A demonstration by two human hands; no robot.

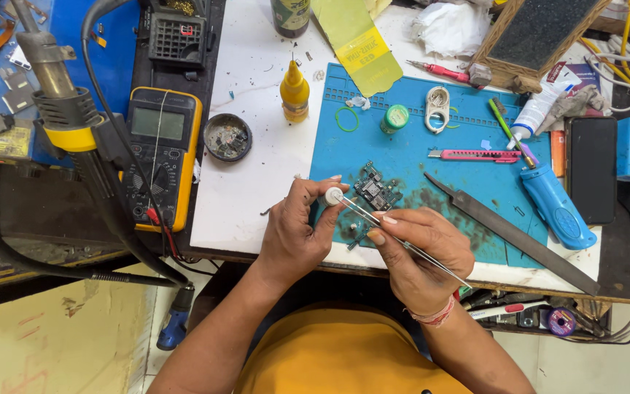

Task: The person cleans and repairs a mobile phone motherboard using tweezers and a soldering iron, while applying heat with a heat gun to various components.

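- While the left hand [297,233] pinches a small white round container [333,195] between thumb and fingertips, it holds that container just above the near-left corner of the blue work mat [402,157].
- Right hand [421,252] is closed around a pair of metal tweezers [395,235], fingers pressed together on the shanks.
- Long axis of the tweezers runs from lower right, past the right wrist, up-left; the tips end at the white container, touching or just beside it, I cannot tell which.
- A small circuit board [375,190] lies on the mat just right of the container and beyond the right hand's fingers.
- A long flat metal file [512,232] lies diagonally on the mat, to the right of that hand.
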